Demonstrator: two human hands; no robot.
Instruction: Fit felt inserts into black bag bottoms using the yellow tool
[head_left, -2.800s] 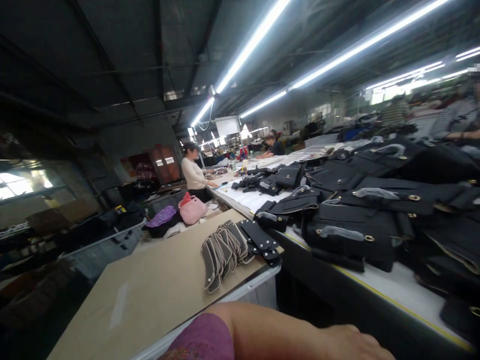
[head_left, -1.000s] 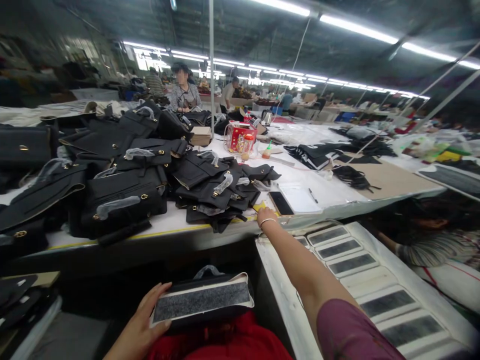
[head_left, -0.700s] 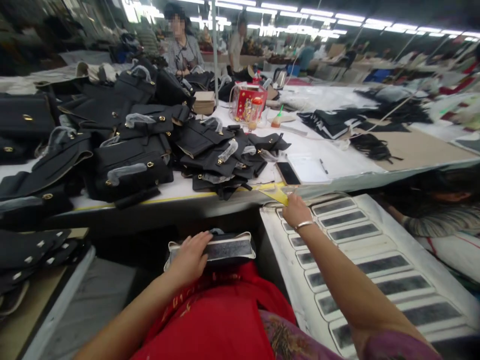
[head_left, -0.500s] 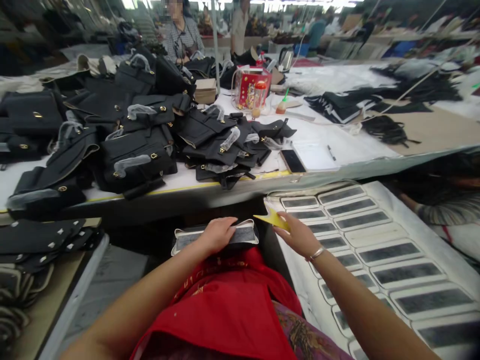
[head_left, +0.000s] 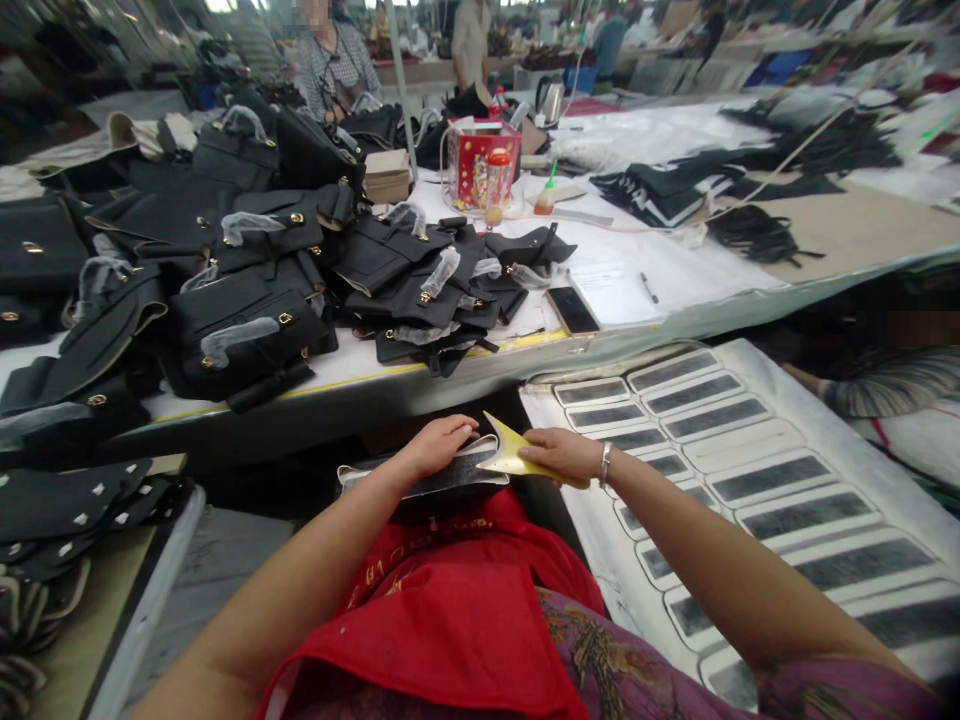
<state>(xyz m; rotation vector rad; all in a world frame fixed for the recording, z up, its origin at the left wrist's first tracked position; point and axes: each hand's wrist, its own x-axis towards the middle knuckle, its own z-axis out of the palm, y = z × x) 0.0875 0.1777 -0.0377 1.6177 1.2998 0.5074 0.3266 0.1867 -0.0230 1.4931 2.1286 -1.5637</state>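
My left hand (head_left: 442, 444) lies across the far edge of a black bag piece (head_left: 457, 477), its fingers closed over that edge. A dark strip with a pale border runs along the top of the piece, which sits in front of my red apron (head_left: 435, 630). My right hand (head_left: 564, 456) grips a thin yellow piece with a notched end (head_left: 510, 452). The notched end meets the right end of the bag piece, one point sticking up above it. My left fingertips are partly hidden.
Right of me, a pale board (head_left: 720, 440) bears rows of dark strips. Black bags (head_left: 247, 290) pile up on the white table ahead, near a phone (head_left: 573, 310) and a red box (head_left: 480, 160). Black pieces (head_left: 75, 510) lie at left. A person's striped sleeve (head_left: 892, 385) shows at right.
My right hand has brought the yellow piece left and down onto the bag piece's right end. My left hand has shifted slightly toward the far edge. The camera view has turned a little.
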